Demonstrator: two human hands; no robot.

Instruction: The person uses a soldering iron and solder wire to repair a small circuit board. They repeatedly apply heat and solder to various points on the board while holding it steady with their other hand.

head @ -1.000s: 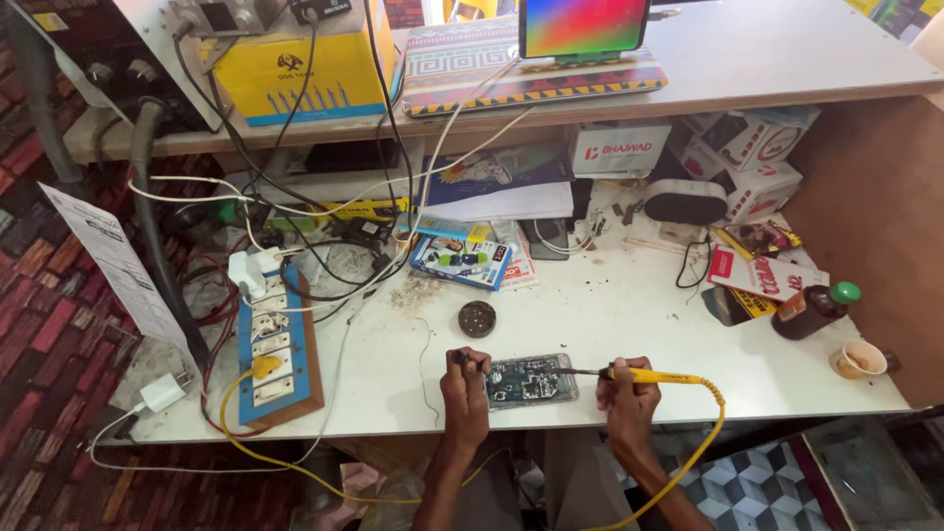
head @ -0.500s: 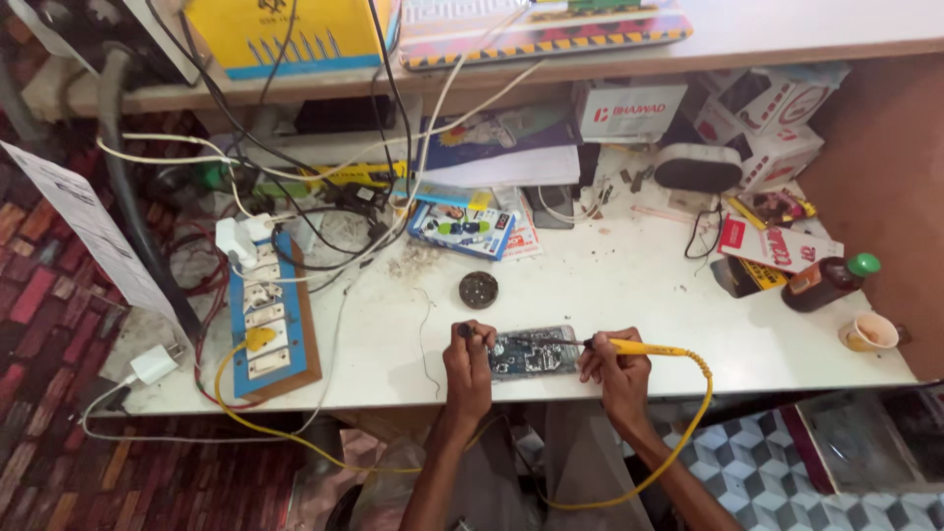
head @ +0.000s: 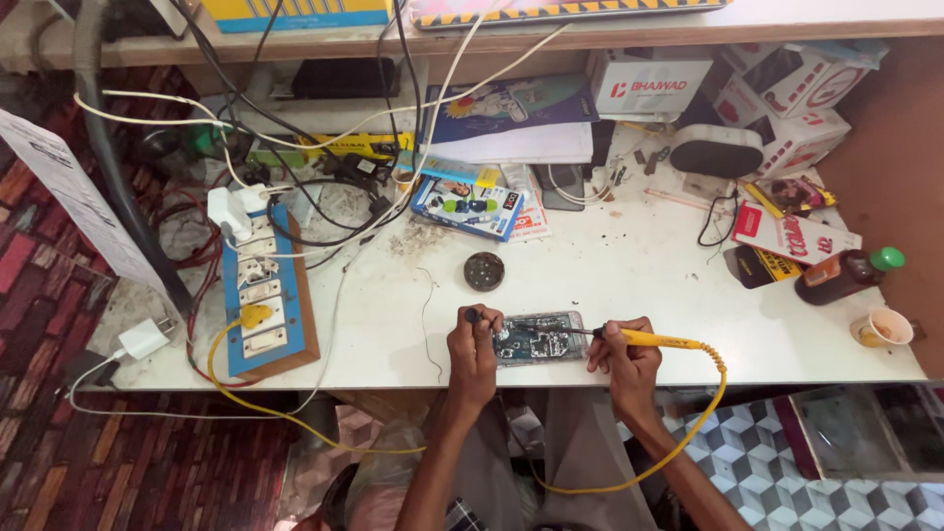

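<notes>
- Yellow marks the handle of the one soldering iron (head: 661, 340), pinched in the closed fingers of the right hand (head: 629, 359), its tip reaching left over the board.
- One opened phone (head: 539, 337) lies flat on the white table (head: 629, 275), between the two hands and touching the fingertips of both.
- The left hand (head: 474, 352) has its fingers closed on a small dark tool (head: 473, 316) held at the phone's left edge.
- One round dark tin (head: 484, 270) sits just beyond the left fingers; one blue switchboard (head: 260, 295) lies well to their left.
- One brown bottle with a green cap (head: 846, 274) and one paper cup (head: 882, 327) stand well right of the right fingers.
- Against half a second ago, both hands hold the same grips on the same phone; only the view has dropped, cutting off the shelf above.
</notes>
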